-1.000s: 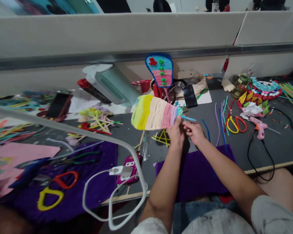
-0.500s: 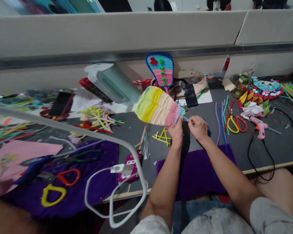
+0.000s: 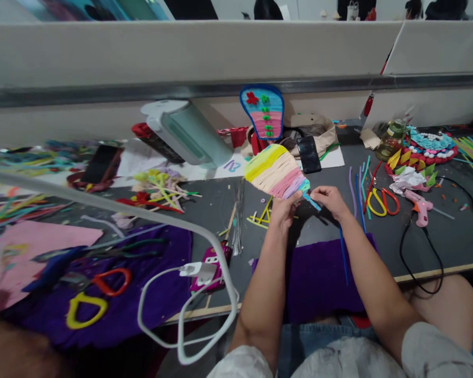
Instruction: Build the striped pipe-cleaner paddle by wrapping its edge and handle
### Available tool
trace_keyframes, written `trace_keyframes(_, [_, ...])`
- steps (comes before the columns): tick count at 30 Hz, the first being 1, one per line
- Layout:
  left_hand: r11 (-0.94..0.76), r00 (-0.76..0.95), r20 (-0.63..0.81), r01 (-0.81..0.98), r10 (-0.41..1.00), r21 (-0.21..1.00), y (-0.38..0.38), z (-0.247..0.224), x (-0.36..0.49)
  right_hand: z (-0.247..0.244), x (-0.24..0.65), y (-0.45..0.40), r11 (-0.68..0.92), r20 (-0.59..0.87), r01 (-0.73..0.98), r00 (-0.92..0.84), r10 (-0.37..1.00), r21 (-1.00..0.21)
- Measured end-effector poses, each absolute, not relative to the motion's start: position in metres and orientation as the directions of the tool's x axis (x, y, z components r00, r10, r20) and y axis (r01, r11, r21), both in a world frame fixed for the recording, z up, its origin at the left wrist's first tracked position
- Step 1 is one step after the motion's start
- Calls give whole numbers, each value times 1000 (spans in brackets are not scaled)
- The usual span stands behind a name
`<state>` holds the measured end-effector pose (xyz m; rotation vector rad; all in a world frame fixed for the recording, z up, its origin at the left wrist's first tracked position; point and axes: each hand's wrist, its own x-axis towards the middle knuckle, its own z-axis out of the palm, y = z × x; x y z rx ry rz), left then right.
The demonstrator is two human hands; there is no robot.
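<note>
A hand fan [image 3: 278,170], wound in yellow, cream, pink, lilac and turquoise fuzzy strips, is tilted with its wide end to the upper left. My left hand [image 3: 284,210] is closed around its narrow base, the thumb lying by the turquoise part. From there the blue-wrapped handle [image 3: 314,203] points down to the right. Beside it my right hand [image 3: 331,202] pinches a blue pipe cleaner [image 3: 343,254], whose loose length hangs below the wrist; the pinch point itself is partly hidden. Under my forearms lies a purple cloth [image 3: 315,278].
A finished-looking blue and pink fan [image 3: 263,113] stands behind. Right are scissors [image 3: 382,202], a pink glue gun [image 3: 420,207] and a jar [image 3: 390,139]. A white cable [image 3: 205,231] arches at left near a power strip [image 3: 211,268]. Another person's blurred arm [image 3: 16,346] shows lower left.
The fan has shifted right and turned, so its handle now slants lower and shows more of its length. My right hand has moved slightly right, apart from the left.
</note>
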<state>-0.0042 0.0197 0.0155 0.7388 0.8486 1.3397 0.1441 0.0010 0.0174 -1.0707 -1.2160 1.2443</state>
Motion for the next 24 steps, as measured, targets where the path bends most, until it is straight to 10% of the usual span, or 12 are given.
trace_keyframes(8, [175,126,-122,-651,984,738,18,17,1,18,135,-1,-283,-157,-461,-294,943,-841])
trace_keyframes(12, [107,-7,-149,-668,989,736,20,14,4,11,127,3,-221,-189,-440,-115,975,-870])
trace_keyframes(17, [-3,-256,-188,-600,948,800,26,8,6,8,130,3,181,204,97,377,903,-979])
trace_keyframes(24, [-199,-376,6,-479,927,855,25,4,14,6,127,-5,377,610,725,74,789,-576])
